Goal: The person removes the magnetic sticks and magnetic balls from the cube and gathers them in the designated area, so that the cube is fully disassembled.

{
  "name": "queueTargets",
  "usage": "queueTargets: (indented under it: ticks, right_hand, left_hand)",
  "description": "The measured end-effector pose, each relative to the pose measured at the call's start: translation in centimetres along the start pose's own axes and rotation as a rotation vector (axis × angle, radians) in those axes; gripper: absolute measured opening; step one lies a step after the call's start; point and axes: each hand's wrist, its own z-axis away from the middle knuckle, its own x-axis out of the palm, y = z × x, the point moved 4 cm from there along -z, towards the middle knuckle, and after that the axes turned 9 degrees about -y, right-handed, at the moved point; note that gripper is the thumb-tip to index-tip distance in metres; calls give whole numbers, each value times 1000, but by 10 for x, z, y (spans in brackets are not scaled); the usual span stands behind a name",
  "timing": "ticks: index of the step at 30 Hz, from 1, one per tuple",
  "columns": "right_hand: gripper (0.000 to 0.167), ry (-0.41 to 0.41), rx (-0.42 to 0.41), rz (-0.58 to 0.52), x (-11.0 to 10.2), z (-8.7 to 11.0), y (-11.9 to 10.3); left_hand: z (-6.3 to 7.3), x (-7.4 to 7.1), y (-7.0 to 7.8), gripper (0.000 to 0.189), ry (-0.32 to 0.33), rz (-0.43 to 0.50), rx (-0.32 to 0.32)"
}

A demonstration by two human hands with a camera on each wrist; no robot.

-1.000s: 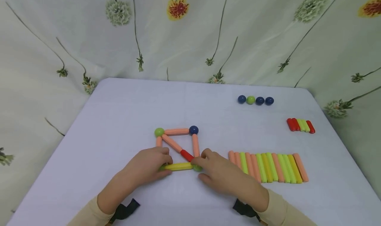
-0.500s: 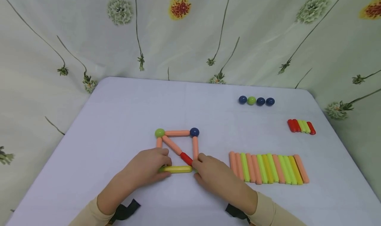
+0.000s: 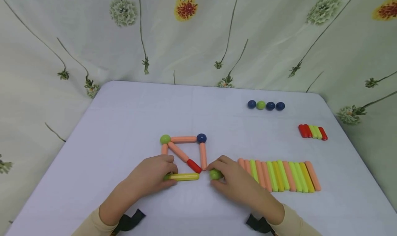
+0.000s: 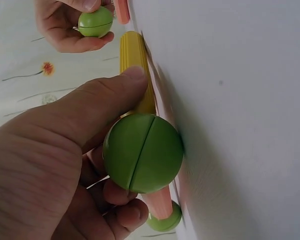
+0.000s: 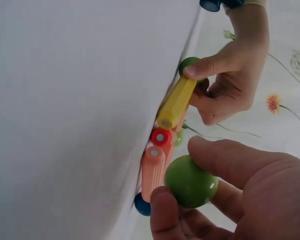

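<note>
My left hand pinches the yellow magnetic stick at its left end, where a green ball joins it; fingers curl beside that ball. My right hand holds another green ball between thumb and fingers, apart from the sticks. Behind lie a green corner ball and a blue corner ball, joined by a salmon stick. One salmon stick runs forward from the blue ball. A diagonal salmon stick ends in a short red stick. The left side stick is partly hidden by my hand.
A row of salmon, green and yellow sticks lies right of my right hand. Several short red and light green sticks sit farther back. Several blue and green balls line up near the table's far edge. Floral cloth hangs behind.
The right hand has drawn its green ball rightward, off the corner where the yellow, red and salmon sticks meet. Those stick ends now lie bare. The left hand stays nearly still.
</note>
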Motion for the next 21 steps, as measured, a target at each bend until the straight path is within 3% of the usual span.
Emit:
queueTargets:
  ticks: [8,15,21]
  right_hand:
    - [38,132,37,-187,-23,11,19]
    - [36,140,-65,-274,-37,17,31]
    - [35,182,-49,-317,-55,20,45]
  left_hand:
    - [0,3,-3,21,6,-1,-13]
    - [1,3,-2,21,6,11,-20]
    - [1,2,-2,21,6,14,-19]
